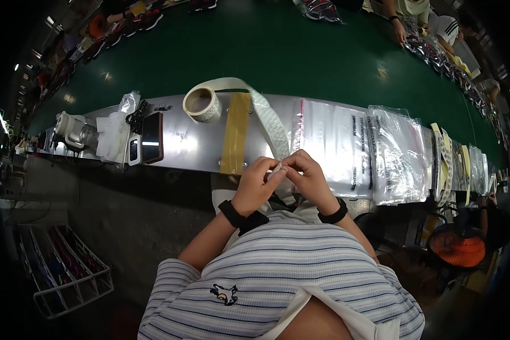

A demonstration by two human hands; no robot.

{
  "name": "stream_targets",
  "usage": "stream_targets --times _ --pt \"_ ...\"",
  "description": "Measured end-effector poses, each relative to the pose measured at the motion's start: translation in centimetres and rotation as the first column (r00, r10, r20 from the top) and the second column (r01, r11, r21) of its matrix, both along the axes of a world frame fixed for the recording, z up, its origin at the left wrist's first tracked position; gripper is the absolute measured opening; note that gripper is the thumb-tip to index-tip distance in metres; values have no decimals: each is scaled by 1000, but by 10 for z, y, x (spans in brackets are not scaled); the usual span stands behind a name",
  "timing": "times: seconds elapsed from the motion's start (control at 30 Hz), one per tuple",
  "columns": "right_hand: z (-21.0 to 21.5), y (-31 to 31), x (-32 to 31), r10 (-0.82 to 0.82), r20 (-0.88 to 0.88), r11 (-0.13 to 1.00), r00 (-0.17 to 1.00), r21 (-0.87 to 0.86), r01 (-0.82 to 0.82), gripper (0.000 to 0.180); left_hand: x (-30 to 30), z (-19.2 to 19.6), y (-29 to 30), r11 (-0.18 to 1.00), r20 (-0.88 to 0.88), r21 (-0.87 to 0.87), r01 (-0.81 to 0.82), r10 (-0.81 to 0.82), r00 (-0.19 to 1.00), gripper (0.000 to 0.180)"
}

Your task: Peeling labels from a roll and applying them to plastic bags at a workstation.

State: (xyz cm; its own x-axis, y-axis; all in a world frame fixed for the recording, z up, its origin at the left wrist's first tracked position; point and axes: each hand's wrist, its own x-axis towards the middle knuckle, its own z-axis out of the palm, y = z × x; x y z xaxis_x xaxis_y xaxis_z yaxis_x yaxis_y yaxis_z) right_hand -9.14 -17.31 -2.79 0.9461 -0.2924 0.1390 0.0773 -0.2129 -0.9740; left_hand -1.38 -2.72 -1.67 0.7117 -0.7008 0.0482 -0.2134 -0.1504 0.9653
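My left hand [256, 184] and my right hand [309, 177] meet in front of my body, just off the near edge of the metal ledge. Between them, thumbs and forefingers pinch the end of a pale sticker strip [269, 122]. From there the strip runs up and curves left to its roll [202, 104], which lies on the ledge. Both hands are closed, and what exactly lies under the fingertips is partly hidden. Left of the strip, a band of yellowish tape [236, 133] crosses the ledge. Clear plastic bags [331, 148] lie in a stack beside my right hand.
A dark green conveyor belt [238, 51] runs beyond the metal ledge [178, 141]. On the ledge's left are a phone [152, 137] and a clear-and-white container [76, 131]. More bags [399, 153] lie right. An orange fan [458, 248] and a white rack [68, 266] stand below. Co-workers handle bagged shoes at far right.
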Motion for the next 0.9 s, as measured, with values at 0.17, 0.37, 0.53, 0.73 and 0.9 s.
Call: stream_targets --times 0.17,0.37,0.53,0.73,0.9 --pt "-1 2 4 -86 -50 995 995 -52 83 8 5 -17 -3 996 -93 -64 -59 53 994 17" --pt "-7 -7 -4 -83 -159 981 984 -188 52 10 29 -9 0 949 -112 -150 -276 261 959 11" --pt "-27 -23 -17 -359 112 721 927 -598 351 24 30 1 -17 970 125 -226 -88 119 985 11" --pt "-48 -48 -13 -597 131 412 791 -796 443 30 4 -35 -46 899 500 269 347 -438 747 43" --pt "-65 -64 -20 -654 133 387 744 -787 481 17 -4 -36 -41 789 496 565 242 -559 664 53"
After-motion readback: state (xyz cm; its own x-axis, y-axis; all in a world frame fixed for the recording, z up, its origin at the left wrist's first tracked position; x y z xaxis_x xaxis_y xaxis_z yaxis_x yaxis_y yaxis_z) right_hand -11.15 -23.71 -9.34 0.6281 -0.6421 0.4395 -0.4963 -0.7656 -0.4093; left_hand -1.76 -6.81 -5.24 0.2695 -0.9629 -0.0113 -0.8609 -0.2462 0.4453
